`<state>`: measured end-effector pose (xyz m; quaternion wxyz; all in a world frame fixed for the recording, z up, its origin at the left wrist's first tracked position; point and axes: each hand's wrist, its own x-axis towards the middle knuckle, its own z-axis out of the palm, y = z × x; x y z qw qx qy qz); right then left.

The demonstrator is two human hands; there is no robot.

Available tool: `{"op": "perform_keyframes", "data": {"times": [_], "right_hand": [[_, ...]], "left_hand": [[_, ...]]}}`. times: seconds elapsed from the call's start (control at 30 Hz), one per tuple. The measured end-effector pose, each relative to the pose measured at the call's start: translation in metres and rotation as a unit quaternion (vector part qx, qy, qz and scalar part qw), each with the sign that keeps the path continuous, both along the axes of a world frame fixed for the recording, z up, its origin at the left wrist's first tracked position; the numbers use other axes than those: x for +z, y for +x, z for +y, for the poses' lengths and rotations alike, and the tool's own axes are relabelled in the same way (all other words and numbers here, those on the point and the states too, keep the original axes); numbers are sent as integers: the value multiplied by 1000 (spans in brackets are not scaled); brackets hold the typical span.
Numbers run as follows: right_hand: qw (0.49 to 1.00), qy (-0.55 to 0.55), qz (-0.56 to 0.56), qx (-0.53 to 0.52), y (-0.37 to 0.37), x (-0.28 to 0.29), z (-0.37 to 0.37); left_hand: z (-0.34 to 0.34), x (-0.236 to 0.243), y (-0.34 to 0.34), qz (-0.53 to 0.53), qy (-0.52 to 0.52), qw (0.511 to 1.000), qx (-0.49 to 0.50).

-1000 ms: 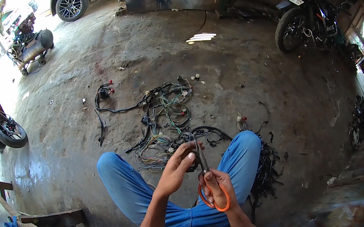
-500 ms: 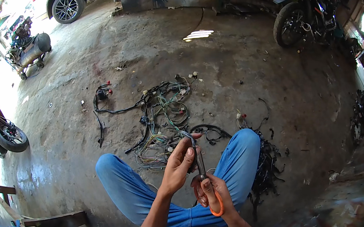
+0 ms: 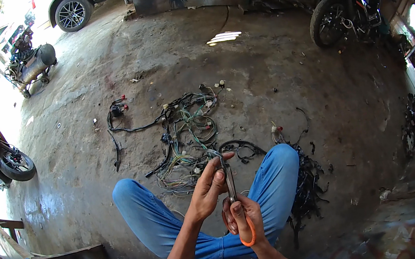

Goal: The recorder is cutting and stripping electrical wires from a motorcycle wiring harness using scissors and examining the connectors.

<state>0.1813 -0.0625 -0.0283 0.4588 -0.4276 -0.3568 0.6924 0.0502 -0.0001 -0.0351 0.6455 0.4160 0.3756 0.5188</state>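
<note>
Between my knees, my right hand (image 3: 246, 217) is closed round the orange handles of a pair of scissors (image 3: 231, 183), whose blades point away from me. My left hand (image 3: 206, 193) pinches a dark, taped stretch of the wiring harness (image 3: 214, 152), its index finger reaching across near the blade tips. The blades lie alongside this stretch; whether they cut into it I cannot tell. From there the harness spreads over the floor in green, black and pale loops (image 3: 193, 123) with white and red connectors. Part of the harness is hidden behind my left hand.
By my right knee lies a heap of black tape scraps (image 3: 306, 182). A wooden frame (image 3: 67, 257) stands close on my left. Farther off are a motorcycle (image 3: 329, 21) at right, another motorcycle (image 3: 12, 160) at left, an air compressor (image 3: 34, 66) and a car wheel (image 3: 72, 14).
The view has shifted slightly. Both hands keep nearly the same grip, and the scissor blades look a little closer together than before.
</note>
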Motion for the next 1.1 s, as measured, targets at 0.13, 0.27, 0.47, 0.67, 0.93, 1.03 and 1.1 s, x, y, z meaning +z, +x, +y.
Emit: {"op": "perform_keyframes", "data": {"times": [0.13,0.27,0.47,0.67,0.93,1.03,1.1], "right_hand": [[1000,-3,18,-6,0,6,3],[1000,-4,25,-13,2,14,8],[999,-29,43,-10,3,22,8],[998,-50,39,25,23,20,6],[998,-38,24,45,26,16,3],[997,-56,41,31,21,10,5],[999,-44,18,22,18,7,4]], "left_hand": [[1,-1,5,5,11,1000,-16],[1,0,7,39,25,999,-9],[-2,4,1,160,61,985,-5],[7,18,-18,287,115,948,-73],[14,29,-36,364,162,907,-139],[8,25,-24,306,117,937,-125],[3,15,-21,278,103,950,-95]]}}
